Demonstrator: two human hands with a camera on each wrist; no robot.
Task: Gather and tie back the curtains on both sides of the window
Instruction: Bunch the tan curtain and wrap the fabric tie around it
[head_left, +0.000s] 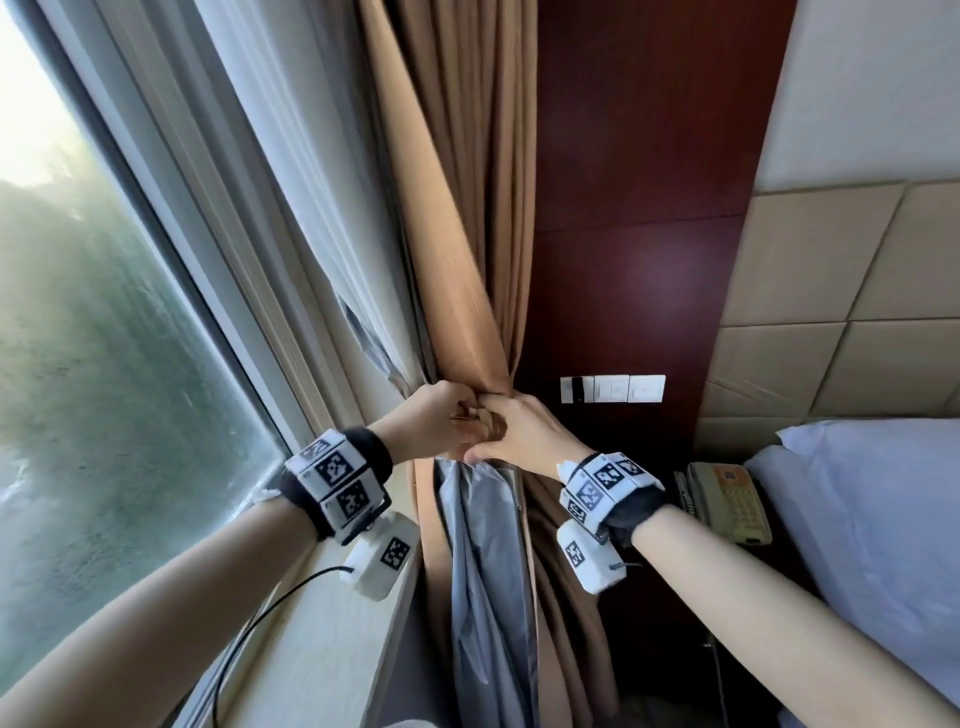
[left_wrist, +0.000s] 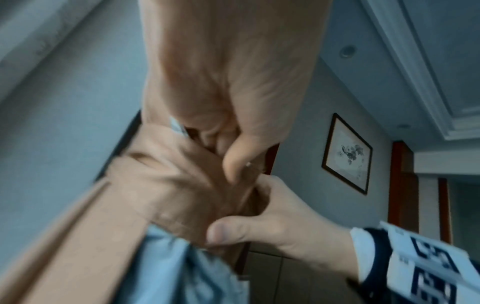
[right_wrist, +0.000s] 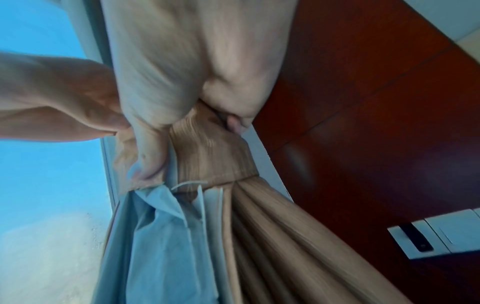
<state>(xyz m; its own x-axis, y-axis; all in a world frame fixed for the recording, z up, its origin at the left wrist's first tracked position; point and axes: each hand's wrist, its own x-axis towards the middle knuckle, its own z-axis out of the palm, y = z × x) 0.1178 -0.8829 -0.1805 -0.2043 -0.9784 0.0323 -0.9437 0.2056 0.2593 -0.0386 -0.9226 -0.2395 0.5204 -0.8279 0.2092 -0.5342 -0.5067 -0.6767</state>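
The tan curtain (head_left: 467, 234) hangs right of the window, bunched at waist height, with grey lining (head_left: 478, 561) spilling out below. A striped tan tieback band (right_wrist: 207, 156) wraps the bunch; it also shows in the left wrist view (left_wrist: 161, 185). My left hand (head_left: 454, 415) grips the band from the window side, fingers curled into the fabric (left_wrist: 233, 160). From the right, my right hand (head_left: 491, 434) grips the same band, thumb pressed on its lower edge (left_wrist: 223, 232). In the head view the two hands touch. How the band's ends lie is hidden.
The window pane (head_left: 104, 364) and pale sill (head_left: 322, 623) with a black cable (head_left: 249, 634) lie to the left. A dark red wood panel (head_left: 639, 234) with a switch plate (head_left: 613, 388) stands behind the curtain. A telephone (head_left: 727, 501) and the bed (head_left: 872, 519) are to the right.
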